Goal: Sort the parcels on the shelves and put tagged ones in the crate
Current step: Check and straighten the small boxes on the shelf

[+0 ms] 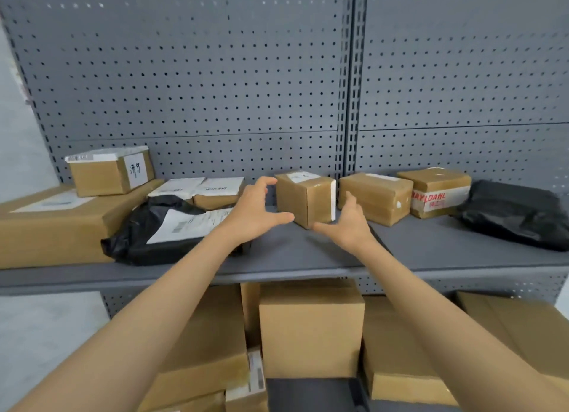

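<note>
Pegboard (200,73) backs the whole grey shelf (431,251), which carries the parcels in a loose row. At 9 o'clock lies the big carton (52,230) with a smaller carton (98,176) on its top; against it leans a black bag (138,236) with a white label. At 3 o'clock sits another black bag (517,214), then a taped box (437,193) with red print and a plain box (374,197) beside it.

Dead centre stands the small box (303,197), one corner turned toward the person, a white label on its top and a white strip down one edge. Both hands are spread wide and empty. The left hand (255,211) has its fingertips near the top left edge and its thumb at the lower corner; the right hand (346,224) comes in low at 5 o'clock, thumb close to the same corner. Whether either touches the cardboard I cannot tell.

My guess is the step is to pick this box up. It should go best with palms pressed on opposite faces, clear of the label, lifted straight so its neighbour at 3 o'clock stays put. No crate is in view; lower cartons (311,331) fill 6 o'clock.
</note>
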`<action>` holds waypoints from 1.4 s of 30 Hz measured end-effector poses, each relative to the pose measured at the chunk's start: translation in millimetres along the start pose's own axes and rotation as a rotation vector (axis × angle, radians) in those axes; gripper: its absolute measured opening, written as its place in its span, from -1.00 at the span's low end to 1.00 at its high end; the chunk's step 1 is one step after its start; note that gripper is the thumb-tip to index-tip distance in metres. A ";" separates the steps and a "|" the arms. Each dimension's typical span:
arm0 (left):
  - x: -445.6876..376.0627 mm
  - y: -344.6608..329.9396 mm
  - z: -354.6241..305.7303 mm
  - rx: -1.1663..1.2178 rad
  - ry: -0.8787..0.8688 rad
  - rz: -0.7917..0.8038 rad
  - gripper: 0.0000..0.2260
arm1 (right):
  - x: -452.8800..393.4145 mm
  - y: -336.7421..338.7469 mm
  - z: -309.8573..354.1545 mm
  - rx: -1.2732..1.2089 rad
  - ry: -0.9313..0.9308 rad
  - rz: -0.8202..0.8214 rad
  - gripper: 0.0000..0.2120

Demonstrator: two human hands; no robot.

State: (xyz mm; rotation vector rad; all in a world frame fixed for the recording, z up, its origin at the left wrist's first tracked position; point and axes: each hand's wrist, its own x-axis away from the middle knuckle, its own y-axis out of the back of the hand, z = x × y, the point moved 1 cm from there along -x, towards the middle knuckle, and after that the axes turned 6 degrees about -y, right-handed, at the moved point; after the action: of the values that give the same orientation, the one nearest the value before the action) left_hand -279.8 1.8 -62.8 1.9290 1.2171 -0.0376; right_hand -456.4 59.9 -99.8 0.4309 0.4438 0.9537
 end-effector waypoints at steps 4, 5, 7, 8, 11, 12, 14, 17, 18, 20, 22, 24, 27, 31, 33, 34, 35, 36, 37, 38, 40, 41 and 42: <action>-42.7 -7.3 13.7 0.015 -0.019 0.057 -0.34 | -38.8 -13.6 1.0 -0.065 -0.079 -0.019 0.17; -51.3 -11.0 16.3 0.016 -0.016 0.078 -0.30 | -46.8 -15.3 -0.1 -0.078 -0.092 -0.023 0.20; -65.9 -19.6 19.8 0.030 -0.022 0.122 -0.26 | -61.0 -18.2 -3.3 -0.088 -0.101 -0.007 0.23; -71.9 -23.8 21.2 0.044 -0.023 0.135 -0.25 | -66.6 -20.0 -5.3 -0.086 -0.104 0.019 0.22; -83.3 -31.6 24.8 0.117 -0.004 0.138 -0.23 | -76.0 -24.8 -7.8 -0.084 -0.070 0.094 -0.01; -85.6 -32.0 26.4 0.135 0.004 0.134 -0.23 | -76.9 -25.8 -6.1 -0.089 -0.030 0.085 -0.12; -88.1 -29.1 29.6 0.166 0.020 0.130 -0.21 | -77.5 -25.5 0.6 -0.044 0.109 -0.005 -0.20; -89.3 -17.6 31.1 0.298 0.037 0.081 -0.16 | -77.9 -24.0 17.3 0.141 0.382 -0.146 -0.19; -90.2 -13.7 32.7 0.338 0.039 0.048 -0.15 | -78.4 -24.2 22.3 0.170 0.451 -0.149 -0.19; -91.9 -6.7 37.0 0.357 0.043 -0.035 -0.13 | -78.4 -25.6 29.6 0.171 0.534 -0.085 -0.19; -91.5 -0.1 41.0 0.306 0.060 -0.119 -0.12 | -77.6 -29.0 33.6 0.061 0.566 0.025 -0.19; -88.1 5.5 45.5 0.227 0.081 -0.149 -0.12 | -76.7 -33.0 35.9 -0.117 0.547 0.085 -0.18; -82.9 11.7 53.1 0.080 0.085 -0.123 -0.21 | -79.1 -38.2 37.5 -0.391 0.419 0.103 -0.23; -80.4 16.2 55.8 -0.193 0.109 -0.055 -0.26 | -83.1 -48.4 33.8 -0.394 0.331 0.111 -0.28; -80.9 15.3 55.5 -0.302 0.113 -0.012 -0.28 | -82.9 -54.0 30.8 -0.353 0.297 0.128 -0.29; -81.5 14.2 55.6 -0.348 0.121 0.006 -0.29 | -83.2 -56.5 28.9 -0.331 0.283 0.144 -0.29; -81.9 12.5 56.1 -0.400 0.132 0.023 -0.31 | -83.3 -58.9 26.9 -0.300 0.274 0.168 -0.30; -82.1 10.6 56.2 -0.461 0.143 0.040 -0.34 | -83.6 -61.0 25.2 -0.264 0.268 0.199 -0.30; -82.4 8.2 56.4 -0.521 0.149 0.055 -0.37 | -83.5 -62.3 23.7 -0.233 0.263 0.235 -0.28; -82.6 5.5 56.2 -0.569 0.153 0.069 -0.40 | -83.6 -62.7 22.8 -0.209 0.260 0.268 -0.27; -83.0 0.3 53.9 -0.614 0.164 0.090 -0.43 | -84.6 -59.0 22.2 -0.149 0.270 0.285 -0.30; -83.9 -2.0 51.3 -0.625 0.167 0.101 -0.39 | -85.7 -53.5 22.0 -0.107 0.285 0.247 -0.33; -85.1 -4.0 47.4 -0.646 0.171 0.113 -0.33 | -87.7 -45.1 21.2 -0.053 0.304 0.172 -0.37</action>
State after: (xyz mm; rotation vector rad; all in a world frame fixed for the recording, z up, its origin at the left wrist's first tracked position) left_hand -309.7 -90.9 -59.8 1.4405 1.0548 0.5267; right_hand -458.7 -40.6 -91.4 0.2790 0.6631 1.2021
